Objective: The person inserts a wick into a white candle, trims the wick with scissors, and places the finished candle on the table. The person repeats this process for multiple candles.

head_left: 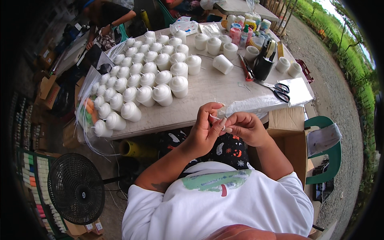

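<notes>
My left hand [204, 130] and my right hand [247, 127] meet in front of my lap, by the near table edge. Their fingertips pinch a short thin white piece of string [215, 117], like a candle wick, with a small loop near the right fingers. Both hands are closed on it. Beyond them, rows of white candles [163, 94], many with a wick sticking up, crowd the left half of the table [208, 86]. One white candle [223, 64] lies tipped over near the middle.
Scissors [280, 91], red-handled pliers [246, 69] and a black tape dispenser [266, 60] lie to the right, beside plastic sheeting [252, 105]. Paint jars [236, 36] stand at the back. A black fan [77, 188] is at left, a cardboard box [286, 120] and green chair [330, 160] at right. Another person [108, 18] sits at far left.
</notes>
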Motion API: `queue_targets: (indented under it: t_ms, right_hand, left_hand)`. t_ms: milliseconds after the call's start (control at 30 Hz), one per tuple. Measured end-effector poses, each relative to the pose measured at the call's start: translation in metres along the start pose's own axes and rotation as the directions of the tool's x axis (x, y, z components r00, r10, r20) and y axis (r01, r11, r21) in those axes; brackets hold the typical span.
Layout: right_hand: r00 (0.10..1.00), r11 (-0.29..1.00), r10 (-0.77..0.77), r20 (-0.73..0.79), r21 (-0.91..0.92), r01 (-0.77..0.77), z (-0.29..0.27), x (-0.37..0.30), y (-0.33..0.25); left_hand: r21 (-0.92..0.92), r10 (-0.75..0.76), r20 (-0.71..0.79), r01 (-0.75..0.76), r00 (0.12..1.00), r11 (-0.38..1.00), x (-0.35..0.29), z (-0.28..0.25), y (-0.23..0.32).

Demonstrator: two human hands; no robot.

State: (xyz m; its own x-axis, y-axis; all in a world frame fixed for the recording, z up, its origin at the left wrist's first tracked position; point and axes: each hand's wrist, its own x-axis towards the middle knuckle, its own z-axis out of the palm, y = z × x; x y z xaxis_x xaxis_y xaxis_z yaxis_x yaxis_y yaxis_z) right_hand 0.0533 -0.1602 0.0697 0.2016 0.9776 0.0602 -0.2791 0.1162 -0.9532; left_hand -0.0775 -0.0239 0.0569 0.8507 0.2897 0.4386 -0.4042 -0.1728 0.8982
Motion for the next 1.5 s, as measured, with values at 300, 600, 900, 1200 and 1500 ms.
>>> queue_targets:
  t_ms: [300,600,900,1200,1500]
  right_hand:
    - [0.999,0.999,-0.041,-0.031,0.000,0.041,0.002,0.002,0.011]
    - [0.946,0.878,-0.201,-0.255,-0.475,0.059,0.002,0.001,0.024]
    - [0.896,0.823,-0.288,-0.339,-0.566,0.050,-0.014,-0.011,0.039]
    - [0.829,0.316,-0.557,0.056,-0.909,0.273,0.009,0.010,0.018]
    - [0.777,0.136,-0.615,0.134,-0.953,0.271,0.012,0.003,0.009]
  left_hand:
    - [0.029,0.082,-0.007,-0.082,0.997,0.996,-0.005,-0.003,-0.012]
    - [0.534,0.269,-0.020,-0.217,0.963,0.817,0.003,-0.015,-0.022]
    - [0.631,0.349,-0.106,-0.208,0.931,0.747,0.012,-0.040,-0.014]
    - [0.502,0.269,-0.030,-0.218,0.963,0.837,0.007,-0.021,-0.016]
    - [0.569,0.320,0.020,-0.273,0.947,0.776,0.006,-0.026,-0.009]
